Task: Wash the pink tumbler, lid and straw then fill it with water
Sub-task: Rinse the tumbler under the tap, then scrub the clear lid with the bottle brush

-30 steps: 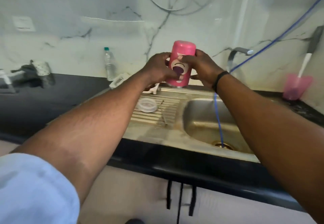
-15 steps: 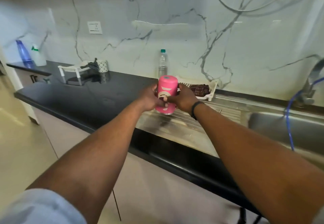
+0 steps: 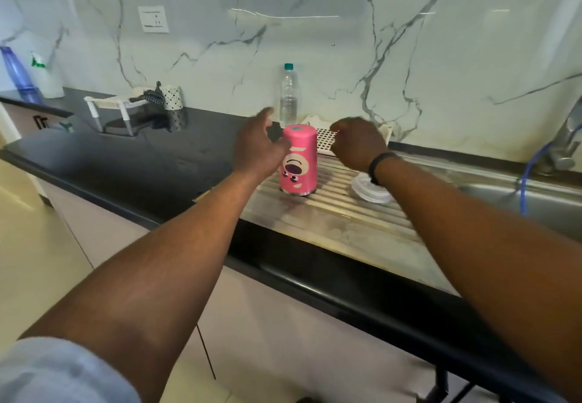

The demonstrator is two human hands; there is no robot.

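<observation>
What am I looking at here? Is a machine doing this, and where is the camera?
No machine here: these are a person's two bare arms. The single picture comes from a wide-angle camera worn on the person's head, looking forward and down, so the arms reach in from the bottom edge.

The pink tumbler stands upside down on the ribbed steel draining board beside the sink. The left hand is open right next to it; whether it touches is hard to tell. The right hand hovers on the other side with loosely curled fingers, holding nothing. A clear lid lies on the board under the right wrist.

Behind stand a plastic water bottle and a white perforated tray. On the dark counter further left is a small white rack.
</observation>
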